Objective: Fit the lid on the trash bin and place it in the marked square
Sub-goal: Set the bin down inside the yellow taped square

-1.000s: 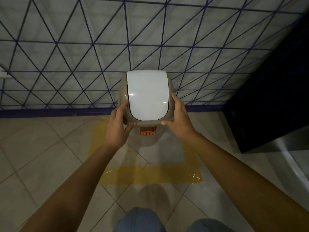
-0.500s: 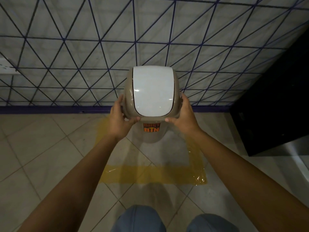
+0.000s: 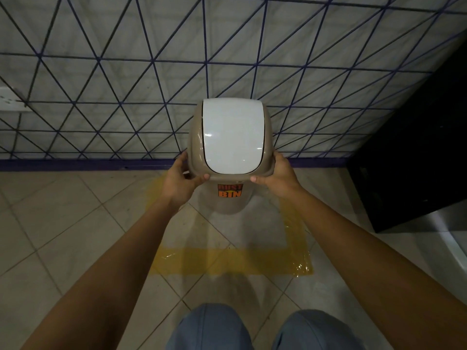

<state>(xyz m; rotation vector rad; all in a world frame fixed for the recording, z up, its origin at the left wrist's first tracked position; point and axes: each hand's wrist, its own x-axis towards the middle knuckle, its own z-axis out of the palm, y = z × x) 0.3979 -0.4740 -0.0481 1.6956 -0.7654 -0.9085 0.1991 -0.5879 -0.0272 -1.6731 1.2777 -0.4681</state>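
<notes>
A beige lid with a white swing flap (image 3: 232, 137) sits on top of a pale trash bin (image 3: 228, 203) that carries an orange "DUST BIN" sticker. My left hand (image 3: 180, 181) grips the lid's left rim and my right hand (image 3: 276, 176) grips its right rim, thumbs on the front edge. The bin stands over the far part of a square marked in yellow tape (image 3: 227, 261) on the tiled floor. Most of the bin's body is hidden under the lid.
A tiled wall with a dark blue triangle pattern (image 3: 126, 72) rises right behind the bin. A dark cabinet (image 3: 417, 160) stands at the right. A white wall socket (image 3: 10, 98) is at the left edge. My knees (image 3: 209, 327) show at the bottom.
Both hands have closed tighter on the lid's rim, thumbs now on its front edge. The view has tilted down a little, so the lidded bin sits slightly higher and nearer the wall.
</notes>
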